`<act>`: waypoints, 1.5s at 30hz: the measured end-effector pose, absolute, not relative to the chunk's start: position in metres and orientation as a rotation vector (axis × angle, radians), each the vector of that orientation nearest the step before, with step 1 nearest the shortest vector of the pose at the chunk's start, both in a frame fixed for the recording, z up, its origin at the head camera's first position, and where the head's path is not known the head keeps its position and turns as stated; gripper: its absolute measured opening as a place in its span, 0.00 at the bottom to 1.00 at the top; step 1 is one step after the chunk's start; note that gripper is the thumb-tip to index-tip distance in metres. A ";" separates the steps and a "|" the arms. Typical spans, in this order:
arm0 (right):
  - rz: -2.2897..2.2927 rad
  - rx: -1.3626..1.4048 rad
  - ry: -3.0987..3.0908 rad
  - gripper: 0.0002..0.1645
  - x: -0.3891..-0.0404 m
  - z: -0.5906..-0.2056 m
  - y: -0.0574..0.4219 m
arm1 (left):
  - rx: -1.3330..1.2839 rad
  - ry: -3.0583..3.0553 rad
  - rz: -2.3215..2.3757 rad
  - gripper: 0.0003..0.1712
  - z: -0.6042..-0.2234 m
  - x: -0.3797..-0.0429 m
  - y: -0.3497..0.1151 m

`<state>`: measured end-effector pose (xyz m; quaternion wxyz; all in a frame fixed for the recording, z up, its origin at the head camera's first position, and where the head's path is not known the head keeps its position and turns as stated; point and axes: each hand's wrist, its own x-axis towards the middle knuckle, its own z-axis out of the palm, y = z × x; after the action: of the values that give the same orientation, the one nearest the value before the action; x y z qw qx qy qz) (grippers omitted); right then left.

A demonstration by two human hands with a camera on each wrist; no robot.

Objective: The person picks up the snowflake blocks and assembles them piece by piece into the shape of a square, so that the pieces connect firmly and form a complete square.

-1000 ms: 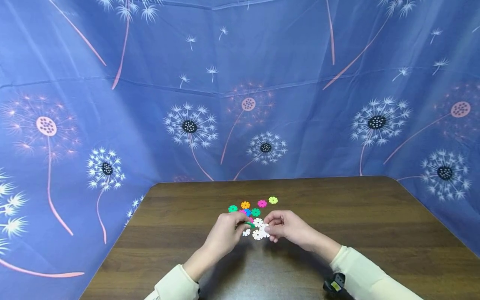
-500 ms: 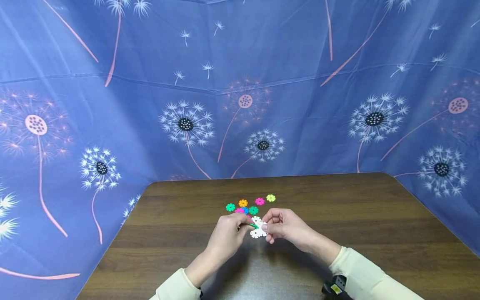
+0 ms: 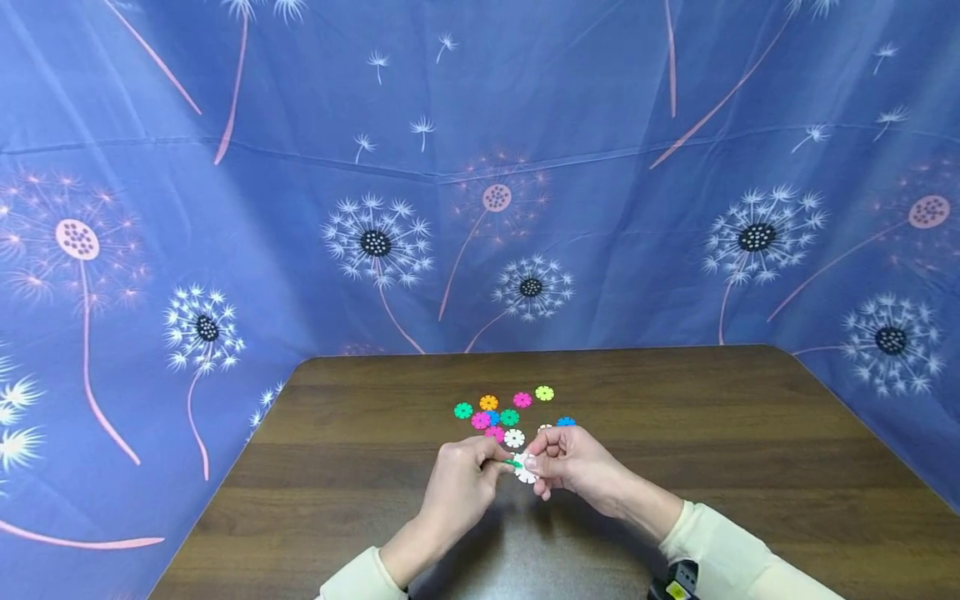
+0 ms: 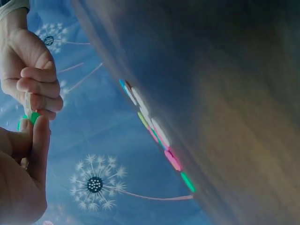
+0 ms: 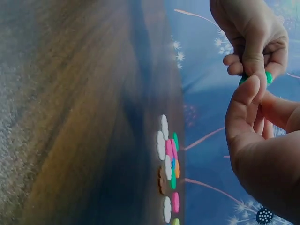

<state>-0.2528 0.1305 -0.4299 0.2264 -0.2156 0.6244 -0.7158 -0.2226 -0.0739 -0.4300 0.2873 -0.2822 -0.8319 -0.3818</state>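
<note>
My left hand (image 3: 463, 479) pinches a green notched disc (image 3: 513, 463), seen nearly edge-on, between thumb and fingers. A white notched disc (image 3: 527, 472) is pinched by my right hand (image 3: 588, 462), its face toward the head camera. The green disc's edge meets the white one at its notched side, and both are held up off the table. In the left wrist view the green disc (image 4: 34, 117) crosses the pale disc (image 4: 27, 99) right at the fingertips. From the right wrist, fingers cover most of the joint; only green edges (image 5: 268, 77) show.
Behind the hands on the brown table (image 3: 337, 450) lie several loose notched discs, among them an orange disc (image 3: 489, 402), a yellow disc (image 3: 544, 392), a white disc (image 3: 513, 437) and a blue disc (image 3: 566, 422). A blue dandelion-print cloth (image 3: 600, 250) hangs behind the table.
Both hands have drawn slightly nearer the body, uncovering discs on the table. The green disc and the white disc, apart a second ago, now meet.
</note>
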 end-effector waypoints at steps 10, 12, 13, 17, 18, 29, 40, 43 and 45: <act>-1.897 -0.588 1.807 0.10 -0.265 -0.419 0.131 | -0.783 -2.375 -1.000 0.09 -0.408 -0.233 -0.082; -1.835 -0.601 1.927 0.13 -0.273 -0.416 0.133 | -0.762 -2.438 -0.999 0.08 -0.404 -0.236 -0.086; -1.792 -0.615 2.010 0.14 -0.277 -0.416 0.134 | -0.743 -2.462 -0.996 0.08 -0.402 -0.237 -0.088; -1.425 -0.776 2.470 0.09 -0.295 -0.422 0.138 | -0.658 -2.537 -0.981 0.07 -0.401 -0.240 -0.096; -1.307 -0.823 2.565 0.06 -0.299 -0.426 0.139 | -0.644 -2.551 -0.979 0.07 -0.401 -0.240 -0.098; -0.560 -1.135 2.939 0.17 -0.308 -0.455 0.128 | -0.584 -2.576 -1.054 0.07 -0.408 -0.246 -0.105; -1.279 -0.931 2.529 0.08 -0.296 -0.446 0.134 | -0.595 -2.582 -1.062 0.07 -0.409 -0.249 -0.105; -1.363 -0.898 2.508 0.05 -0.291 -0.443 0.137 | -0.603 -2.586 -1.051 0.07 -0.409 -0.249 -0.104; -1.392 -0.895 2.500 0.05 -0.288 -0.440 0.137 | -0.610 -2.585 -1.044 0.07 -0.410 -0.250 -0.104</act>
<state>-0.2876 0.1371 -0.4404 0.0718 -0.2979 0.8317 -0.4631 -0.2497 -0.1036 -0.4096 0.1433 -0.2115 -0.8965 -0.3619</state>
